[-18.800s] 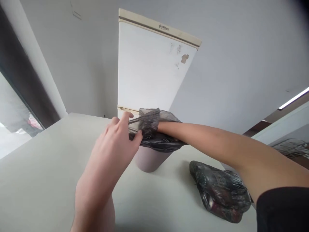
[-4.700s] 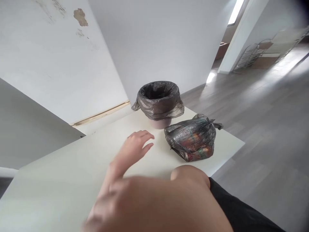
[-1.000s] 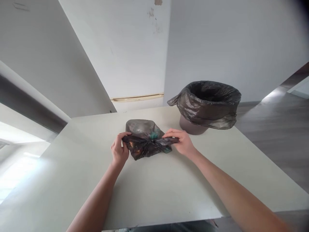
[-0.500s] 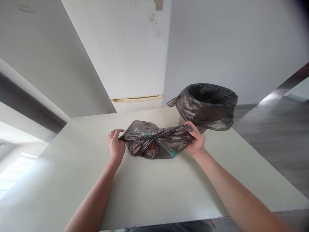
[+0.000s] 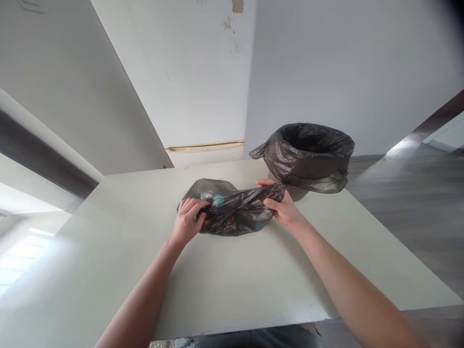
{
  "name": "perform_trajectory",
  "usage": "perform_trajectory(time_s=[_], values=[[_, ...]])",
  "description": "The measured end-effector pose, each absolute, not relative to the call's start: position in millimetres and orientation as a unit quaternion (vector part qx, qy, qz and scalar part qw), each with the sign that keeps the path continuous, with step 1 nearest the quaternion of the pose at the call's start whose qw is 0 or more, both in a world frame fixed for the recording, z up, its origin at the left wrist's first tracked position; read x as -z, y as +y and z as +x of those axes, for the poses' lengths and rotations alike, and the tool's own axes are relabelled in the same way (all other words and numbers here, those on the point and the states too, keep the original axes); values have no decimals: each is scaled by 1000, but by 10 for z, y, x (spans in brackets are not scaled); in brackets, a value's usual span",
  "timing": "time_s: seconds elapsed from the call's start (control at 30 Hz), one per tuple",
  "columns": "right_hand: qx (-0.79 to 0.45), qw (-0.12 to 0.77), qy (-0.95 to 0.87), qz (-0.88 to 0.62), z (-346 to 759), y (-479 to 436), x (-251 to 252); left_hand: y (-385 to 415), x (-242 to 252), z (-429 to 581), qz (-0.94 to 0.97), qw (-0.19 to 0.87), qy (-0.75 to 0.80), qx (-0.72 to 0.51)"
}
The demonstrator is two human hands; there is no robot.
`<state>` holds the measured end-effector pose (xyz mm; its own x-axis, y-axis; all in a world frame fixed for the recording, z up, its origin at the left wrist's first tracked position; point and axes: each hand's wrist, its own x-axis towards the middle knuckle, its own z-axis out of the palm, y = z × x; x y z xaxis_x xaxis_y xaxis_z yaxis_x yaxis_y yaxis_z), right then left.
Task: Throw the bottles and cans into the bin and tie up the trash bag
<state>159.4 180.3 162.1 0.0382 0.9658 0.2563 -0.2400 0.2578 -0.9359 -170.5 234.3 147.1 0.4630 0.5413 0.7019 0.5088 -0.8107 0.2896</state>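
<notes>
My left hand and right hand were clamped on the twisted ends of the bag; I judged its thin plastic soft, slippery, best gripped there.

A pale, cream-white worktop is spread across the lower middle, and its near edge is cut off at the bottom. Behind its far edge, a white refrigerator is set close to a plain grey wall. A cream trim strip is run across the refrigerator's front, and a brown chipped patch is seen near the top. Grey wood-plank floor is laid at the right, where a bright patch of light is cast. At the left, a dark diagonal band is seen, with strong daylight let in below it.
</notes>
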Motion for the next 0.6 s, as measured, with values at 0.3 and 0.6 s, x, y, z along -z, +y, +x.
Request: perform_trajectory(time_s=[0.3, 0.6], values=[[-513, 693, -307, -404, 1537, 1861, -1712, 2286, -1512, -1746, 746, 43, 423, -513], [-387, 692, -403, -457, 1498, 1858, -1667, 2299, -1526, -1764, 691, -36, 446, -568]])
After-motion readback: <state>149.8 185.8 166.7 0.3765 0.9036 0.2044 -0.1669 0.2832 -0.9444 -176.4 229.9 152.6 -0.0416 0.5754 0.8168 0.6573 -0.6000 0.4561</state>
